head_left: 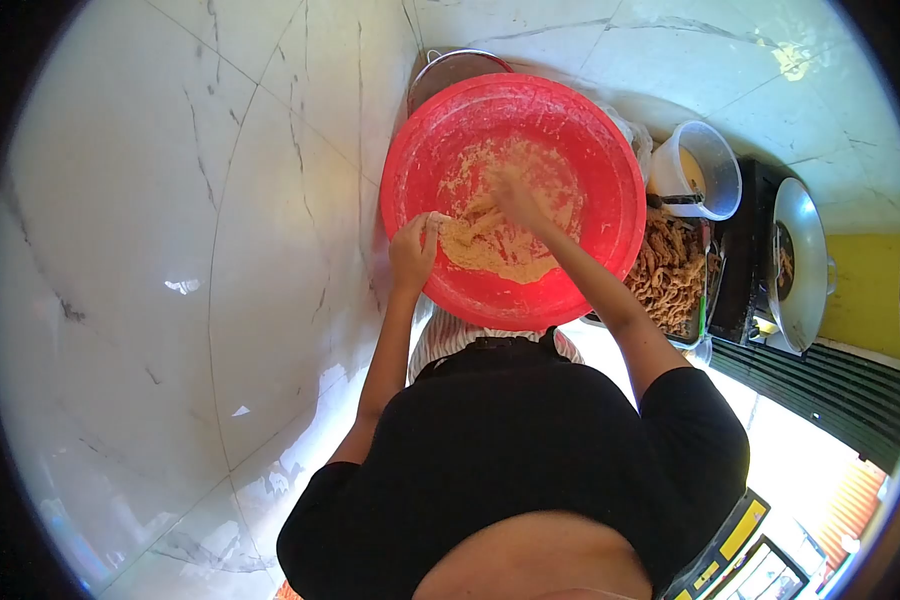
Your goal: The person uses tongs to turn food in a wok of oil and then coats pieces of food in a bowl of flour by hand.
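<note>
A wide red basin [610, 220] holds pale yellow, crumbly flour [515, 262] with strips of coated food [482, 215] lying in it. My left hand [415, 250] is at the basin's left side, its fingers drawn together and dusted white at the tips. Whatever may be between those fingertips is too small to make out. Over the middle of the basin, my right hand [515, 198] is smeared by motion, just above or in the flour. Its fingers cannot be made out.
Right of the basin, a tray of brown fried strips [670, 270] sits beside a clear plastic tub [715, 165] with yellowish contents. Farther right, a large metal wok [805, 260] stands on a black stove [745, 250]. A marbled tile wall [190, 250] rises at left.
</note>
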The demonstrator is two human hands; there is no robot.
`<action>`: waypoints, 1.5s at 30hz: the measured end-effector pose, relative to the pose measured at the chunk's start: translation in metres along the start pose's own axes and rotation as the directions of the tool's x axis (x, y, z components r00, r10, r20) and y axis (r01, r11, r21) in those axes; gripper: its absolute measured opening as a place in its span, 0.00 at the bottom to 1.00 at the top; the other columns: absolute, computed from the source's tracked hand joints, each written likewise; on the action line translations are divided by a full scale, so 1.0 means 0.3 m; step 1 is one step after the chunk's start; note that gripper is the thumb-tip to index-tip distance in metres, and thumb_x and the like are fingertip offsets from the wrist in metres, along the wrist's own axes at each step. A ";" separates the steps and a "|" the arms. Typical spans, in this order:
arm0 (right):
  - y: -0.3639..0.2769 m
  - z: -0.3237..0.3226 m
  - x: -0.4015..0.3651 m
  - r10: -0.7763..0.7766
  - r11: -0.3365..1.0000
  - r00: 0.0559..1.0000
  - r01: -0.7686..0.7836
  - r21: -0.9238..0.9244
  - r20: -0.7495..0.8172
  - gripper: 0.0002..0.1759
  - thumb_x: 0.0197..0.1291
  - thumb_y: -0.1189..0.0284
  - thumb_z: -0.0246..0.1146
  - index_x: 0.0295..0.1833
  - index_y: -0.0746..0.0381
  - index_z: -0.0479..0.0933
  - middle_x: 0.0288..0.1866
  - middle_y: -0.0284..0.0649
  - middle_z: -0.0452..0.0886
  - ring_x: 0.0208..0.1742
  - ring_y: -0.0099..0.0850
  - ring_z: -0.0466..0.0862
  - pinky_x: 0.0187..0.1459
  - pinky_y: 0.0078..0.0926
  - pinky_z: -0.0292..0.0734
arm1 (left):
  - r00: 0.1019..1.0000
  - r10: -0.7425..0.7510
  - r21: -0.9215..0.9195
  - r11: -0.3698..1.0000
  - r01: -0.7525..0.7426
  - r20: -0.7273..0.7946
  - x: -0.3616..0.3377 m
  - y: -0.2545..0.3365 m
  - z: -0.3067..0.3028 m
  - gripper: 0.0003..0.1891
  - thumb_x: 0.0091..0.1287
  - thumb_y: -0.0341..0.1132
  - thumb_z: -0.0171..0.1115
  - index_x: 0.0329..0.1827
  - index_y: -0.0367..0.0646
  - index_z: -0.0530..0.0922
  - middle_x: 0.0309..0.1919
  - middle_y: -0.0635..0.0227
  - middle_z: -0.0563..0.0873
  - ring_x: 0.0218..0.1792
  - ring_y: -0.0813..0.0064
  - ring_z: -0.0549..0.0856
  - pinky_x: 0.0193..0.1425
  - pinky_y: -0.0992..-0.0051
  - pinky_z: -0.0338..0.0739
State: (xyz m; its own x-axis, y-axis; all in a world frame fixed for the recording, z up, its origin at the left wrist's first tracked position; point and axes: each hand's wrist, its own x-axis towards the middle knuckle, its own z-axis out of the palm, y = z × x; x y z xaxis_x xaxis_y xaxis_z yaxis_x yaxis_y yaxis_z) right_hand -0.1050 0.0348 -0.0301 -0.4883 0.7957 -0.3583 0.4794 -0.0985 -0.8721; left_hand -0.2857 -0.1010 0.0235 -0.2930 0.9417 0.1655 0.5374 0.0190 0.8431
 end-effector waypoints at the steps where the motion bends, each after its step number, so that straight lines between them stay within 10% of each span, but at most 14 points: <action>1: 0.053 0.023 0.049 0.000 1.000 1.000 0.000 0.000 -0.003 0.25 0.56 0.71 0.57 0.60 0.60 0.63 0.42 0.44 0.76 0.40 0.34 0.78 0.34 0.28 0.76 | 1.000 0.018 0.013 1.000 -0.018 -0.006 0.000 -0.012 0.005 0.15 0.67 0.41 0.46 0.36 0.39 0.79 0.30 0.57 0.81 0.33 0.58 0.80 0.38 0.67 0.72; 3: 0.228 0.104 0.164 -0.471 0.746 0.881 0.364 -0.557 -0.055 0.26 0.54 0.68 0.57 0.60 0.60 0.63 0.50 0.50 0.72 0.55 0.41 0.70 0.50 0.40 0.69 | 1.000 0.019 0.034 0.999 -0.019 0.000 0.000 -0.017 0.004 0.15 0.67 0.40 0.47 0.36 0.39 0.78 0.30 0.57 0.82 0.34 0.58 0.80 0.38 0.66 0.73; 7: 0.166 0.263 -0.005 -0.337 0.668 0.941 0.236 -0.705 -0.004 0.31 0.54 0.64 0.56 0.63 0.62 0.59 0.54 0.54 0.68 0.60 0.48 0.64 0.57 0.43 0.61 | 0.999 0.029 0.085 0.996 -0.027 -0.022 -0.005 -0.046 0.016 0.14 0.66 0.39 0.47 0.37 0.39 0.78 0.33 0.56 0.82 0.36 0.57 0.80 0.39 0.66 0.73; 12: 0.164 0.362 -0.207 -0.180 0.073 0.935 0.321 -0.944 0.304 0.36 0.55 0.57 0.52 0.65 0.66 0.54 0.57 0.56 0.67 0.59 0.49 0.67 0.54 0.39 0.66 | 0.999 0.033 0.067 0.997 -0.033 0.003 -0.003 -0.009 -0.005 0.14 0.66 0.39 0.48 0.38 0.37 0.78 0.33 0.55 0.82 0.36 0.57 0.80 0.40 0.66 0.73; 13: 0.153 0.349 -0.214 -0.178 0.072 0.935 0.322 -0.944 0.305 0.36 0.55 0.57 0.52 0.65 0.66 0.54 0.57 0.56 0.67 0.59 0.49 0.67 0.54 0.39 0.66 | 0.999 0.035 0.054 0.998 -0.036 0.019 -0.001 0.000 -0.007 0.14 0.66 0.39 0.47 0.38 0.37 0.78 0.33 0.55 0.82 0.36 0.57 0.80 0.39 0.66 0.73; 15: 0.089 0.298 -0.245 0.159 0.716 0.954 0.067 -0.695 0.256 0.35 0.55 0.55 0.53 0.63 0.66 0.58 0.54 0.52 0.70 0.50 0.44 0.74 0.48 0.35 0.69 | 1.000 0.010 0.036 0.999 -0.011 0.028 0.000 0.028 -0.018 0.14 0.66 0.39 0.47 0.38 0.37 0.78 0.32 0.55 0.82 0.35 0.57 0.80 0.39 0.66 0.73; 18: -0.097 0.119 -0.228 0.406 0.881 0.639 -0.085 -0.465 0.653 0.32 0.55 0.50 0.52 0.57 0.64 0.66 0.43 0.43 0.74 0.38 0.32 0.76 0.39 0.27 0.71 | 1.000 0.016 0.045 0.999 -0.017 0.012 0.001 -0.007 -0.002 0.14 0.66 0.39 0.47 0.38 0.37 0.78 0.31 0.56 0.81 0.35 0.57 0.80 0.39 0.66 0.73; 21: -0.005 0.076 -0.142 0.283 0.957 0.651 -0.149 -0.248 0.704 0.31 0.55 0.46 0.52 0.50 0.62 0.72 0.29 0.34 0.72 0.27 0.22 0.70 0.31 0.21 0.69 | 0.999 0.041 0.065 0.997 -0.041 -0.004 -0.004 -0.028 0.008 0.14 0.66 0.39 0.48 0.37 0.37 0.78 0.31 0.56 0.81 0.34 0.58 0.81 0.38 0.66 0.73; 24: 0.002 0.074 -0.093 0.192 0.978 0.865 -0.209 -0.016 0.463 0.31 0.55 0.44 0.51 0.49 0.60 0.73 0.23 0.28 0.68 0.23 0.18 0.67 0.24 0.19 0.65 | 0.999 0.042 0.059 0.997 -0.042 -0.007 -0.004 -0.038 0.010 0.14 0.66 0.39 0.48 0.37 0.37 0.78 0.31 0.57 0.81 0.34 0.58 0.81 0.38 0.67 0.73; 31: -0.087 0.015 0.085 0.233 0.970 0.886 -0.183 -0.158 0.401 0.31 0.55 0.52 0.58 0.60 0.58 0.68 0.39 0.37 0.73 0.29 0.23 0.73 0.26 0.19 0.69 | 1.000 -0.005 -0.024 1.000 0.006 0.027 -0.001 0.037 -0.016 0.13 0.66 0.39 0.47 0.37 0.40 0.78 0.31 0.60 0.82 0.34 0.61 0.81 0.39 0.69 0.73; 34: -0.045 0.043 0.146 -0.027 0.992 0.983 0.005 0.123 0.182 0.29 0.56 0.62 0.59 0.63 0.58 0.63 0.53 0.44 0.72 0.41 0.30 0.78 0.35 0.26 0.75 | 1.000 -0.008 0.017 1.000 0.008 0.017 -0.003 0.013 -0.007 0.14 0.66 0.39 0.47 0.37 0.39 0.78 0.32 0.58 0.82 0.35 0.60 0.81 0.39 0.68 0.73; 39: 0.259 0.216 0.463 -0.079 0.708 0.961 0.241 -0.663 0.265 0.29 0.61 0.60 0.49 0.65 0.61 0.56 0.65 0.54 0.59 0.66 0.48 0.59 0.59 0.47 0.60 | 0.999 0.038 0.093 0.995 -0.036 -0.018 -0.006 -0.018 0.007 0.16 0.69 0.39 0.44 0.36 0.39 0.78 0.28 0.61 0.82 0.32 0.69 0.82 0.39 0.73 0.73; 42: -0.040 0.241 0.208 -0.098 0.496 0.969 0.246 -0.833 0.227 0.29 0.60 0.56 0.48 0.63 0.61 0.60 0.63 0.57 0.58 0.62 0.53 0.61 0.58 0.48 0.60 | 0.999 0.033 0.068 0.997 -0.031 -0.022 -0.007 -0.026 0.009 0.15 0.67 0.39 0.46 0.36 0.38 0.78 0.31 0.59 0.82 0.33 0.65 0.82 0.40 0.70 0.73; 45: -0.024 0.374 0.137 -0.189 0.709 0.970 0.027 -0.704 -0.153 0.31 0.57 0.56 0.51 0.63 0.61 0.60 0.63 0.58 0.57 0.58 0.54 0.64 0.56 0.47 0.62 | 1.000 0.022 0.006 1.000 -0.022 -0.020 -0.005 0.000 -0.002 0.14 0.66 0.38 0.47 0.36 0.39 0.78 0.32 0.59 0.82 0.34 0.62 0.81 0.40 0.68 0.73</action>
State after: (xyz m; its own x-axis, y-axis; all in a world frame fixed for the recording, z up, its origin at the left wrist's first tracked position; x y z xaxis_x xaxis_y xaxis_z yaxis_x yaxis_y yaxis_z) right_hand -0.2104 0.0010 -0.0761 -0.4528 0.8818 -0.1319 0.8403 0.3726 -0.3937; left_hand -0.2856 -0.1027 0.0235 -0.2963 0.9351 0.1943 0.5484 0.0001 0.8362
